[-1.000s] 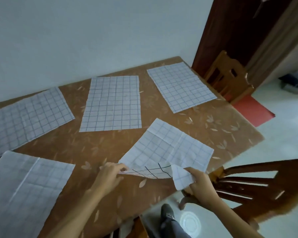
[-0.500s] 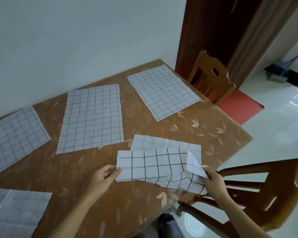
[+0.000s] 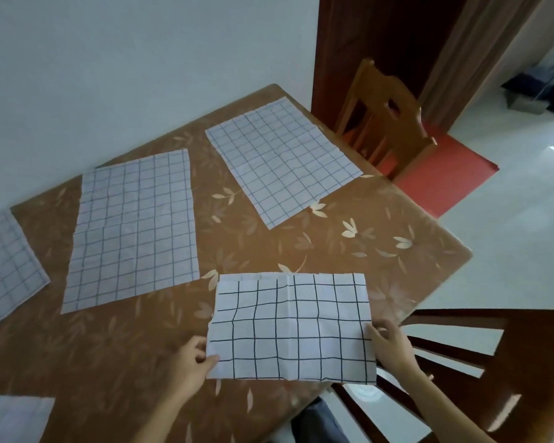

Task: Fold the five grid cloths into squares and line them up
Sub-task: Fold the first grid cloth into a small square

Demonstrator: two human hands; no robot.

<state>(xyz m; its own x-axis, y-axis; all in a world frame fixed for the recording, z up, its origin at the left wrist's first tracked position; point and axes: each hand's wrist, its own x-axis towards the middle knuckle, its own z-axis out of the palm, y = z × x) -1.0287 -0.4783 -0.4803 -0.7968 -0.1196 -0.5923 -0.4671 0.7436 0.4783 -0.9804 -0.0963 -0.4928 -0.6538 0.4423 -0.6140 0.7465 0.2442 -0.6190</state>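
Observation:
A white cloth with a bold black grid (image 3: 290, 326) lies folded in half on the brown table (image 3: 381, 238) near its front edge. My left hand (image 3: 191, 359) pinches its near left corner. My right hand (image 3: 389, 345) holds its right edge between thumb and fingers. Three more grid cloths lie flat and unfolded: one at the back right (image 3: 282, 158), one in the middle (image 3: 133, 228), one at the left edge (image 3: 5, 266). A corner of another cloth (image 3: 13, 417) shows at the bottom left.
A dark wooden chair (image 3: 499, 362) stands at the table's near right corner, close to my right arm. A lighter wooden chair (image 3: 387, 113) stands at the far right side, by a red mat (image 3: 445, 177). A wall runs behind the table.
The near cloth's front half has been lifted and laid over its far half, so its bold grid side now faces up. Both hands moved with the edge and now hold its near corners.

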